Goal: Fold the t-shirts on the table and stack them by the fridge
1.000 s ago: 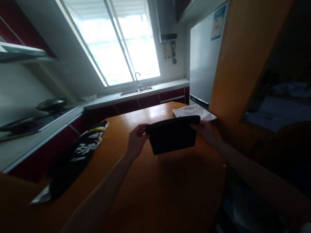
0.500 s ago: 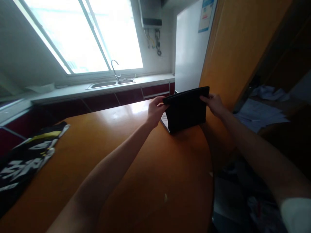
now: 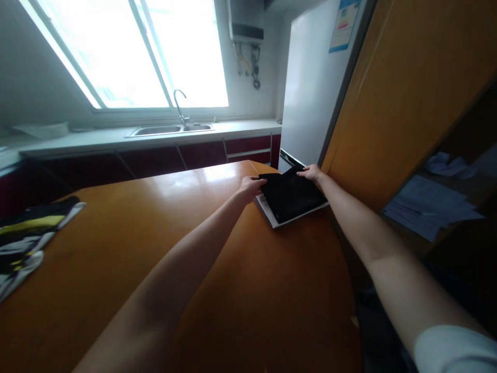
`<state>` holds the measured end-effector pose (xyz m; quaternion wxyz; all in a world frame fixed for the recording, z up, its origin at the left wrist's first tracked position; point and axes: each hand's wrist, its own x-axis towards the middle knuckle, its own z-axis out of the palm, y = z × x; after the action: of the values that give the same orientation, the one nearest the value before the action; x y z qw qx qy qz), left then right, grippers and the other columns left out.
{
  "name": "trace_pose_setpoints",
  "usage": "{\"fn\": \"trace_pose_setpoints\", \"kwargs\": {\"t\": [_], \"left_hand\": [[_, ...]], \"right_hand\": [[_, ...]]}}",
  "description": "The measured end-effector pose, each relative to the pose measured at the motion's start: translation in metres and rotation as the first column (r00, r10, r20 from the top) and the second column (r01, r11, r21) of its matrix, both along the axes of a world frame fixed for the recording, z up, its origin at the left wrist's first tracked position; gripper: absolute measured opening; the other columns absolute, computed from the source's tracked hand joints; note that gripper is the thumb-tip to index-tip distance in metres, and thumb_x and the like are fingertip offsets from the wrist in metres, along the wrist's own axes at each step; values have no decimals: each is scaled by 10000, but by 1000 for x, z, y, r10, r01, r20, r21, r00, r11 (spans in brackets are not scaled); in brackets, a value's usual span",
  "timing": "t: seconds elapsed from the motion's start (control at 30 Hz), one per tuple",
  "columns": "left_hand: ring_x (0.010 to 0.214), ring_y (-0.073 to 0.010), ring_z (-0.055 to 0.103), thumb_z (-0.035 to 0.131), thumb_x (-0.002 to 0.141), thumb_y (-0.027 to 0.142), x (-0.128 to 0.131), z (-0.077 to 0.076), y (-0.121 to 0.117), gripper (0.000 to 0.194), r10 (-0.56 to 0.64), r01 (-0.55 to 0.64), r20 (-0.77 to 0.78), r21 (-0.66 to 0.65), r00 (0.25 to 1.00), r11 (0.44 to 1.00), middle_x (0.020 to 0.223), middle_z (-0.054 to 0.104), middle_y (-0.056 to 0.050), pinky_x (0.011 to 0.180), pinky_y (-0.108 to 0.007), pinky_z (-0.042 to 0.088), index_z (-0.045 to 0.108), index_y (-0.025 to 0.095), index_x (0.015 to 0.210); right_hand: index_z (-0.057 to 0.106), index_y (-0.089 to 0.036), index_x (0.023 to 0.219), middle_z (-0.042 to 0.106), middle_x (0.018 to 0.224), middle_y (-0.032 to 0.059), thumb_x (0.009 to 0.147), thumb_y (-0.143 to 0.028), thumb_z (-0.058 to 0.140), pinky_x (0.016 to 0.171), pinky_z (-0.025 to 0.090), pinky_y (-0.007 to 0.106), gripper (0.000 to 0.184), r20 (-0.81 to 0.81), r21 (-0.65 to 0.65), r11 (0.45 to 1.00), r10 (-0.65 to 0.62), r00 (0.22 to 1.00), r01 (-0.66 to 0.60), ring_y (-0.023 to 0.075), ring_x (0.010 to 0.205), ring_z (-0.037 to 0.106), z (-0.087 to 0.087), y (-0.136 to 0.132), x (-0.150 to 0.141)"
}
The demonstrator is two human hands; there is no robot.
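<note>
A folded black garment (image 3: 292, 197) lies on top of a folded white cloth (image 3: 272, 215) at the far right corner of the orange wooden table (image 3: 217, 280). My left hand (image 3: 250, 185) grips the garment's far left corner with closed fingers. My right hand (image 3: 310, 173) rests on its far right corner, fingers closed on the fabric. Both arms are stretched out over the table.
A black, white and yellow printed garment (image 3: 27, 238) lies at the table's left edge. Behind the table runs a counter with a sink (image 3: 166, 129) and tap under a bright window. A white fridge (image 3: 314, 93) and an orange cabinet wall (image 3: 407, 98) stand on the right.
The black garment was held up in the air between both hands; now it has been carried forward and laid flat on the white cloth. The view has swung a little.
</note>
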<state>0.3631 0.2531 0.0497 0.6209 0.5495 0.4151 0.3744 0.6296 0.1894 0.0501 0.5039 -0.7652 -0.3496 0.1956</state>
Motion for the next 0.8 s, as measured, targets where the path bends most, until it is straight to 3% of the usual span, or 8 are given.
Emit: {"fn": "trace_pose_setpoints", "kwargs": {"t": [0.2,0.33,0.4,0.47,0.53,0.6,0.67,0.8], "left_hand": [[736,-245,700,832,714,210,2,-10,20,235,80,-72,-100,87,992,994,707,645,-60,708,-407,604,617,152,788],[993,-332,676,805,711,190,-2,-14,18,202,168,-121,-192,235,967,964,886,681,-118,910,-493,546,655,159,843],[1193,-360,586,764,746,178,-4,-13,10,268,252,-106,-250,482,935,870,1137,662,-158,1060,-520,449,684,163,1002],[1310,-355,498,684,822,187,-4,-11,-2,361,291,38,-318,730,902,683,1328,594,-160,1136,-513,374,668,181,1182],[1381,-331,438,589,903,227,-1,-9,-15,403,239,262,-424,823,873,505,1425,553,-135,1183,-500,312,633,200,1303],[1461,-318,348,528,955,313,5,-9,-24,445,185,461,-564,790,805,403,1506,508,-106,1229,-514,210,591,216,1385],[1523,-346,222,519,961,452,10,-10,-28,557,175,596,-699,693,694,405,1594,410,-110,1237,-580,101,524,213,1465],[1547,-420,84,534,877,683,13,-19,-23,852,121,685,-850,490,512,539,1676,223,-133,1184,-698,40,371,220,1573]], "right_hand": [[685,-98,906,697,751,62,676,-214,893,718,600,343,331,92,-70,997,-29,995,35,180,683,677,-14,17,11],[700,-117,894,721,846,89,703,-219,856,823,581,361,267,205,-105,991,-57,977,80,215,809,698,-19,16,11],[714,-130,921,730,944,115,721,-223,828,926,545,400,248,262,-114,988,-74,962,107,255,934,695,-20,15,7],[721,-146,1027,713,1106,145,776,-251,770,1037,477,428,277,357,-89,988,-84,930,124,293,1096,651,-20,15,0],[696,-150,1180,658,1271,164,869,-285,656,1118,401,419,342,510,-51,995,-45,859,82,304,1237,574,-22,15,-11],[633,-123,1323,585,1409,172,944,-309,532,1171,336,397,434,648,-87,996,76,758,-25,295,1346,490,-27,17,-26],[538,-88,1439,469,1542,177,986,-367,462,1214,263,420,537,679,-214,971,227,699,-108,295,1451,376,-34,20,-39],[350,-133,1576,220,1677,144,1028,-520,343,1244,121,524,670,585,-413,902,370,722,-127,293,1555,148,-48,22,-55]]}}
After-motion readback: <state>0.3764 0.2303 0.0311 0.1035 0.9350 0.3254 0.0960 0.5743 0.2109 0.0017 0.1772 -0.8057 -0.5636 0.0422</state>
